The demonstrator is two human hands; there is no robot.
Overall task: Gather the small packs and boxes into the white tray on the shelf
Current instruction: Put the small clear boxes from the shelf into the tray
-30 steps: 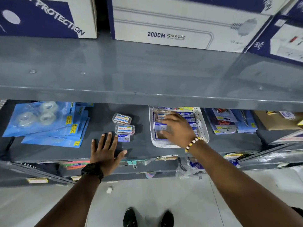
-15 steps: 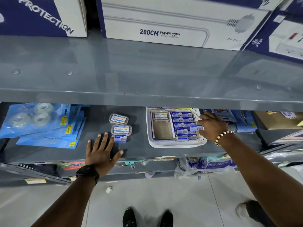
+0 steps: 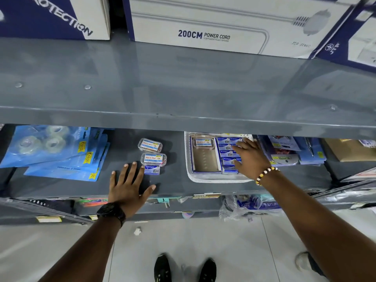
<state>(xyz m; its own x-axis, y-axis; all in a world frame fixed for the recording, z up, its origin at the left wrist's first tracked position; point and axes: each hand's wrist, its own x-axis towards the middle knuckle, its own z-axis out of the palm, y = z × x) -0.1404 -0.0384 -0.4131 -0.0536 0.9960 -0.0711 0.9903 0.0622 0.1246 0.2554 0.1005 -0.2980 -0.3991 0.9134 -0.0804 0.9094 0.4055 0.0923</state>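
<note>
The white tray (image 3: 205,178) sits on the grey shelf (image 3: 173,184), right of the middle. Inside it lie a column of small blue boxes (image 3: 225,148), an open cardboard box (image 3: 205,161) and a clear pack (image 3: 204,142) at its far end. My right hand (image 3: 251,158) rests flat on the blue boxes with spread fingers; no box is gripped. Left of the tray stand two clear packs (image 3: 150,145) (image 3: 153,159) and one small blue box (image 3: 152,170). My left hand (image 3: 128,189) lies flat and open on the shelf, its fingertips just left of that blue box.
Blue tape blister packs (image 3: 50,151) lie at the shelf's left. Hanging card packs (image 3: 284,151) and a brown carton (image 3: 350,149) sit right of the tray. The upper shelf (image 3: 183,119) overhangs the tray's back, carrying large boxes (image 3: 213,25). Lower shelves and a plastic bag (image 3: 244,206) lie below.
My right hand went from the tray's left part to its right edge, then settled on the column of blue boxes. The left hand stayed flat on the shelf.
</note>
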